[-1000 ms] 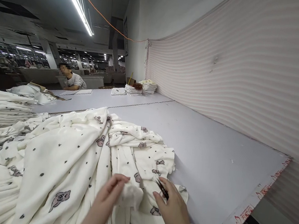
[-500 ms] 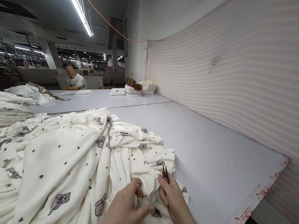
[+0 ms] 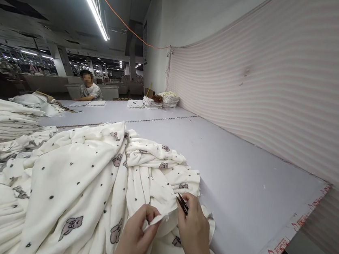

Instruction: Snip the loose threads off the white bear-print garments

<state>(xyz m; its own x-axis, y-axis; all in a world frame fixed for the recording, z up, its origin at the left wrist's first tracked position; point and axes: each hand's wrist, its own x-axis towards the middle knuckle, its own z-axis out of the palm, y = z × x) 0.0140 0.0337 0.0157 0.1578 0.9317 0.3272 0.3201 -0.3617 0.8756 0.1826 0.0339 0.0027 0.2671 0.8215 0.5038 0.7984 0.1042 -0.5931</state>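
Note:
A large heap of white fabric [image 3: 70, 164], printed with grey bears and small dark marks, lies in front of me. My left hand [image 3: 139, 233] pinches an edge of this cloth between thumb and fingers, and a small corner pokes out past the fingertips. Close on its right, my right hand [image 3: 193, 227] is wrapped around dark thread snips [image 3: 182, 204]. The snips' pointed blades face up and left, apart from the pinched corner. Most of their handle is hidden in my palm.
Folded white cloth [image 3: 5, 120] is stacked at the left. Across the pale table [image 3: 234, 171] sit more folded piles [image 3: 169, 99], and a person [image 3: 91, 89] leans at its far side. A striped sheet [image 3: 268, 89] hangs along the right.
My left hand has gone from open fingers to a pinch on the cloth edge. My right hand has come off the fabric, and the snips now tilt further left.

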